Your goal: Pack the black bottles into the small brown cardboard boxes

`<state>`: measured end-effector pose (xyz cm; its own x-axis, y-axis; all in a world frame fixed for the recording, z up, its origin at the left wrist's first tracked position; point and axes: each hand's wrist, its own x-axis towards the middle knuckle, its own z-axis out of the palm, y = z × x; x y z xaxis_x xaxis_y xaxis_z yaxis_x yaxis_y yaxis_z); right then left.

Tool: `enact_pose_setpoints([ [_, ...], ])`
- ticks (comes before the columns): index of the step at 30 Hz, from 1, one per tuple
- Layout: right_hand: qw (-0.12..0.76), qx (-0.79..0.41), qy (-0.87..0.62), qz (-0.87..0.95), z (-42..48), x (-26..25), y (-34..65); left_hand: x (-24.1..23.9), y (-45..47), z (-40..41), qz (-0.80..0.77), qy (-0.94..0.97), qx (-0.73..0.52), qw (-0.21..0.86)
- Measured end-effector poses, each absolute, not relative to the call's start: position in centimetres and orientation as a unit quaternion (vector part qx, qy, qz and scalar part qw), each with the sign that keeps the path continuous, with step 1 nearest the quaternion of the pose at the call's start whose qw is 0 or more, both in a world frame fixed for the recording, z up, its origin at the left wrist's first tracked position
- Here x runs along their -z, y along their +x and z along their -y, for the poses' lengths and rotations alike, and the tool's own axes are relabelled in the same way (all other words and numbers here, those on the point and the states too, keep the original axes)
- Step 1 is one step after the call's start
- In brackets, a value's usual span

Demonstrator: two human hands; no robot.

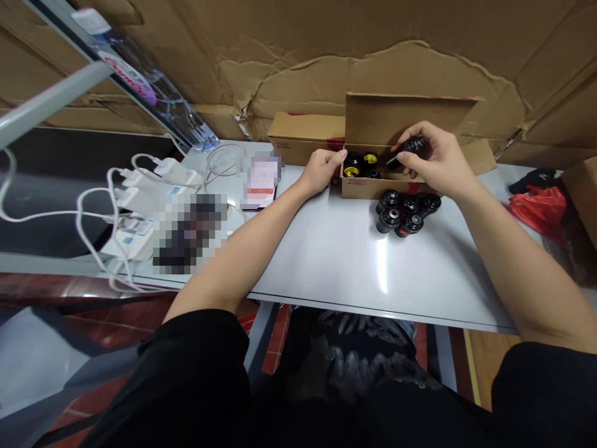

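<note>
Cardboard [298, 37] lines the back of this glossy white table [317, 261], red tile floor [125, 320] below. My right hand [441, 158] has a black piece [413, 149] pinched right over the open box [366, 188]. My left hand [321, 171] touches its left end, can't tell if gripping. Five black parts [410, 203] sit in front.

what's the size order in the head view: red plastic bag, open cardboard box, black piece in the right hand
1. open cardboard box
2. red plastic bag
3. black piece in the right hand, partly covered by fingers
</note>
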<state>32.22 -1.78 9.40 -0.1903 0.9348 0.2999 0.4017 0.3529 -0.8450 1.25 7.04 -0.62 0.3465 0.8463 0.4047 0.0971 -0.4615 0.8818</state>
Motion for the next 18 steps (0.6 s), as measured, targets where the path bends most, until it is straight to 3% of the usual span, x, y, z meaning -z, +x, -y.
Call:
enact_pose_setpoints([
  [18,0.392,-0.299,-0.476,0.728,1.51,-9.36,32.54,0.66,1.12,-7.05,-0.327,0.73,-0.457,0.389],
])
